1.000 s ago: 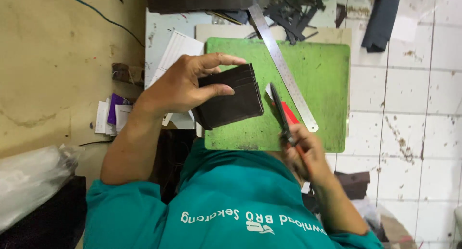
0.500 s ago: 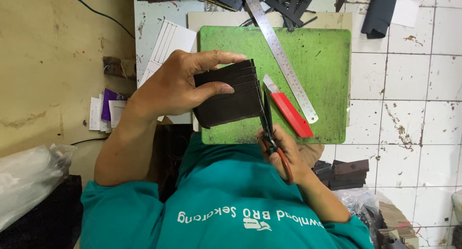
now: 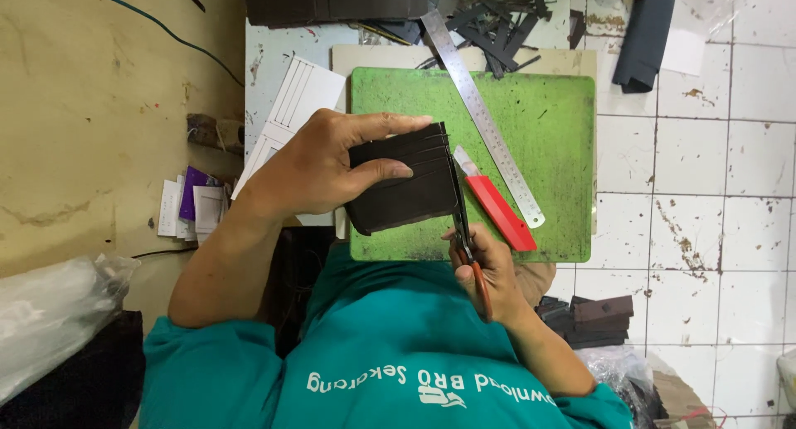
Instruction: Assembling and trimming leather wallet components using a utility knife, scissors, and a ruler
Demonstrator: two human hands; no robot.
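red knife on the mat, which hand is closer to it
Right. The right hand, holding scissors, sits just below the red knife, almost touching its lower end. The left hand is farther off across the dark wallet it holds.

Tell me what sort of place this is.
Probably a small leather-goods workshop: a green cutting mat with a steel ruler, dark offcut strips, and scissors trimming a dark wallet piece.
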